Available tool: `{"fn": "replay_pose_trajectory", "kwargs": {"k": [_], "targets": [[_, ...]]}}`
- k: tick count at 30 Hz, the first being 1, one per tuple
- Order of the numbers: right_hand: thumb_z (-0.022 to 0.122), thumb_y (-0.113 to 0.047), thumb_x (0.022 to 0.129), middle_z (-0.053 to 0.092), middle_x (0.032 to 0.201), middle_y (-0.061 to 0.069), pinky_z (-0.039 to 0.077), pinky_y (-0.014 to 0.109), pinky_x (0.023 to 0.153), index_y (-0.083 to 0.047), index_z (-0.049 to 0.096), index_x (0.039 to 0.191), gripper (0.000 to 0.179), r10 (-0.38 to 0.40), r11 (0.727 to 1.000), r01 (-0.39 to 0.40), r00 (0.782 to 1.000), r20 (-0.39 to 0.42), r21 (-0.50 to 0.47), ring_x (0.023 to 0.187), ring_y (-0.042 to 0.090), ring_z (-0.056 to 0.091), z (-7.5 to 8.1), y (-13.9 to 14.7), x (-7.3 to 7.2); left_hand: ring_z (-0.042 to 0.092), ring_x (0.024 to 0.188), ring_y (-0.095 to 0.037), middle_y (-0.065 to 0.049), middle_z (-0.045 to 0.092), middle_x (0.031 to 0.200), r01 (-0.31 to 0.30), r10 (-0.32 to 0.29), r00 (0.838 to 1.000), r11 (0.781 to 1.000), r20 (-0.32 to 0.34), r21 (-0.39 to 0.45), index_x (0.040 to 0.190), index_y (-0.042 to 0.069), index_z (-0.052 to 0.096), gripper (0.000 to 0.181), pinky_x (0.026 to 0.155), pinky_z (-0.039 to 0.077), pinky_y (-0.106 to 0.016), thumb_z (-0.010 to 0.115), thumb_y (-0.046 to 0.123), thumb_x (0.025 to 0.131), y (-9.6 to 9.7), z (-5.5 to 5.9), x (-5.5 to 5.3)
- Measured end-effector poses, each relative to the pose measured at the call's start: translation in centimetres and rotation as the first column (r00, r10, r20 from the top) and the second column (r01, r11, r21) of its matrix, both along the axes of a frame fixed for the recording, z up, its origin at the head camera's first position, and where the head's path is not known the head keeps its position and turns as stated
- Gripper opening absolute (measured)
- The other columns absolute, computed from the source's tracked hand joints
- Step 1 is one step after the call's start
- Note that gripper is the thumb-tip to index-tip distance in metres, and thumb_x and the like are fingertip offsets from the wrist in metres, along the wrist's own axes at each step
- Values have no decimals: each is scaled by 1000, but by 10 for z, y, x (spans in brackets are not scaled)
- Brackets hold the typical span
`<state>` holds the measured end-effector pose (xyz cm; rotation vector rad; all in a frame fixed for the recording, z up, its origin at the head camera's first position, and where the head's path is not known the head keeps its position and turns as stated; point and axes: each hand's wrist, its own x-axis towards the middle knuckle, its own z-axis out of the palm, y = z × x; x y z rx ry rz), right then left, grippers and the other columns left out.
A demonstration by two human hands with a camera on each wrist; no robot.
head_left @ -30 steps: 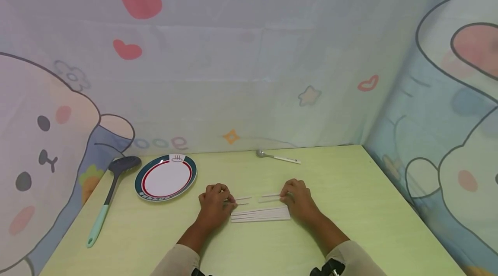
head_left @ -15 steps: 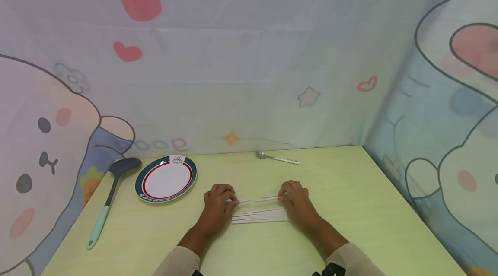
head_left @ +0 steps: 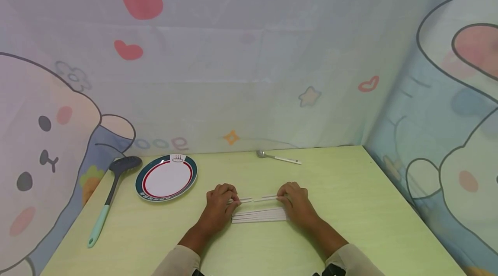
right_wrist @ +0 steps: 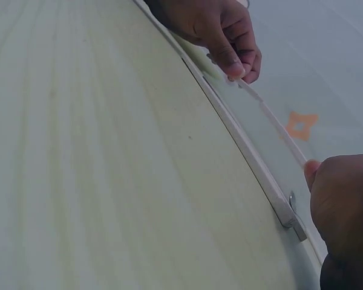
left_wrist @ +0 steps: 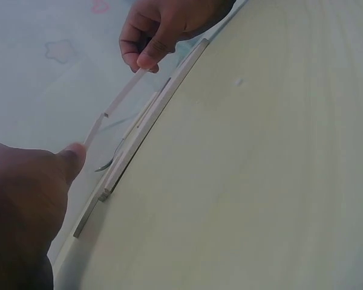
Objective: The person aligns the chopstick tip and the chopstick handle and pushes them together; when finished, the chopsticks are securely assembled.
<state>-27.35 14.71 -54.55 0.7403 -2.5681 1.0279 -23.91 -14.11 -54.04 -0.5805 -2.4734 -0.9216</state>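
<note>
In the head view my left hand pinches thin white strips between thumb and fingertips. Opposite it, my right hand pinches more thin white strips, pointing inward. The facing ends almost meet in the head view; in the left wrist view the left strip and right strip appear to touch end to end. Both are raised off the table. Just nearer to me, a flat row of several white strips lies on the tabletop between my wrists. The fingers hide the strips' outer ends.
A plate with a dark rim stands at the back left. Beside it lies a slotted turner with a mint handle. A small spoon rests near the back edge of the pale green table, before a printed cloth.
Both hands have drawn slightly toward each other, bringing the facing ends of the held strips closer together. The row on the table, plate, turner and spoon stay where they were.
</note>
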Motion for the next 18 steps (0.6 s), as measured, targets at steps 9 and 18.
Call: {"fn": "replay_pose_trajectory", "kwargs": {"k": [9,18], "targets": [[71,-10,105,68,105,-4,37,49,100,-20,64,99,13,-6,1000,6,1000,13,-6,113,24,63,1,-1,1,60,115,-25,-1,67,116,-2,3,1000,1000,28,-14,91,12,70,13,98,38,-54,80,8,97,0,-1,-1],[72,-13,103,71,106,-1,43,47,94,-18,67,100,7,30,999,-31,994,-107,-8,110,24,66,1,-1,1,69,103,-20,-1,68,109,49,-54,995,997,-80,-59,90,11,70,14,89,47,-42,81,6,96,-3,-5,-3]]}}
